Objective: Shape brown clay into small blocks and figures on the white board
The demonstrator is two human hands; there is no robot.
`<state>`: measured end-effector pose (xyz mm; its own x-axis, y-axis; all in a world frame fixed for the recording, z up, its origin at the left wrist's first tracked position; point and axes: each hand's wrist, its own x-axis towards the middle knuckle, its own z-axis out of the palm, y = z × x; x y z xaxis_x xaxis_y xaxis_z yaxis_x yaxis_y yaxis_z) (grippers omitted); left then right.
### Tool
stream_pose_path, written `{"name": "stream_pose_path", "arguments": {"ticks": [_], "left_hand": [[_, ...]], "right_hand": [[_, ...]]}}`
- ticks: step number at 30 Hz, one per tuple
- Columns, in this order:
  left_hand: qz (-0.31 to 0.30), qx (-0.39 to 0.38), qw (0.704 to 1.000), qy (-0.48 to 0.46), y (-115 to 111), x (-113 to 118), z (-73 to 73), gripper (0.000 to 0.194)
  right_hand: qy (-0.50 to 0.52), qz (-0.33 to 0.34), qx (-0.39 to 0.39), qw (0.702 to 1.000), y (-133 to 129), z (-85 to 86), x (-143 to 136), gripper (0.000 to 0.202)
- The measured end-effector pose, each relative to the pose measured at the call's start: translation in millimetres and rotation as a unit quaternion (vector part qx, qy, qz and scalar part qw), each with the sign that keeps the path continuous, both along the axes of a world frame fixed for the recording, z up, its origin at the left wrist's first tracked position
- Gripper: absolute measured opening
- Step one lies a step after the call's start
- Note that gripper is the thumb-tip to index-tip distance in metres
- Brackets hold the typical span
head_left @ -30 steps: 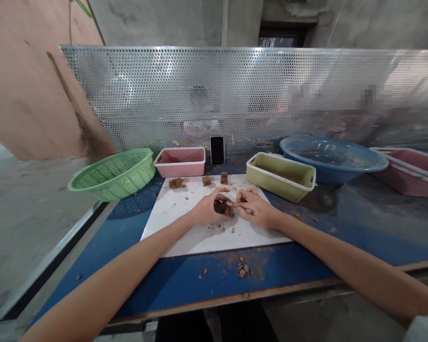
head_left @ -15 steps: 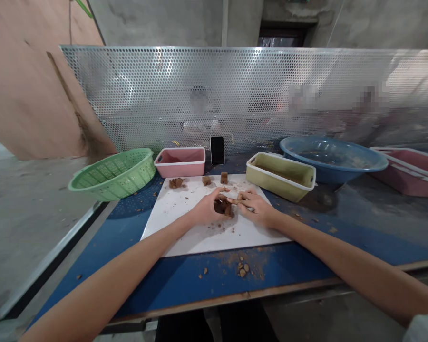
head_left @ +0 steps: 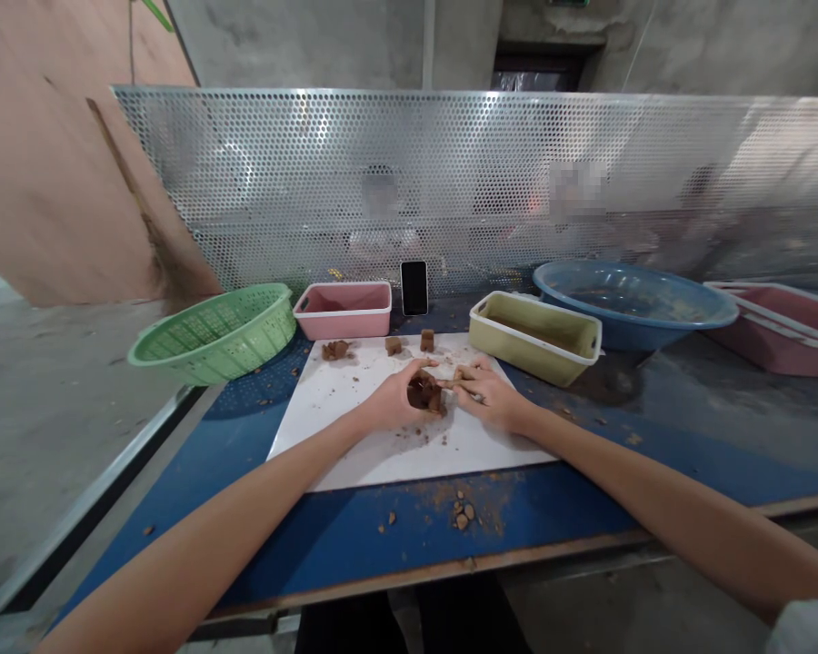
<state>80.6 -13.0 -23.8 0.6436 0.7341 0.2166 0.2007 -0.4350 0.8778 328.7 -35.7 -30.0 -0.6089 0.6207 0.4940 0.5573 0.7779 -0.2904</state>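
Lump (head_left: 419, 392) sits over mid-board, between our hands. Left grip (head_left: 392, 400) is wrapped round its left side; right grip (head_left: 494, 400) holds a thin stick (head_left: 475, 396), tip at the lump's right side, contact unclear. Change: our right fingers were curled tighter a second ago, now flatter. We read that as a regrip, same step. Two blocks (head_left: 427, 341) and a clump (head_left: 334, 350) sit at the far side of the board (head_left: 354, 450), on the tabletop (head_left: 279, 545).

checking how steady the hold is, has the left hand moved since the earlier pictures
No. Judged against the white board, the left hand shows no visible shift, curled around the brown clay-like piece.
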Motion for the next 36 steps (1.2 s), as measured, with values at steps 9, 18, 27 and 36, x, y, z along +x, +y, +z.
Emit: {"name": "stream_pose_path", "arguments": {"ticks": [9, 18, 27, 36], "left_hand": [[-0.027, -0.015, 0.999, -0.026, 1.5, 0.1, -0.7, 0.087], [-0.032, -0.019, 0.999, -0.026, 1.1, 0.5, -0.1, 0.084], [-0.011, -0.001, 1.0, 0.001, 3.4, -1.3, 1.8, 0.09], [-0.013, 0.023, 1.0, 0.016, 6.2, -2.8, -0.3, 0.086]], "right_hand": [[0.009, 0.026, 0.016, 0.999, -3.7, -0.2, -1.1, 0.038], [0.012, 0.061, 0.02, 0.998, -6.7, 2.8, -1.2, 0.04], [0.03, 0.045, -0.044, 0.998, 8.6, 7.6, -1.3, 0.029], [0.024, 0.084, -0.088, 0.992, 11.6, 6.2, -8.3, 0.019]]}}
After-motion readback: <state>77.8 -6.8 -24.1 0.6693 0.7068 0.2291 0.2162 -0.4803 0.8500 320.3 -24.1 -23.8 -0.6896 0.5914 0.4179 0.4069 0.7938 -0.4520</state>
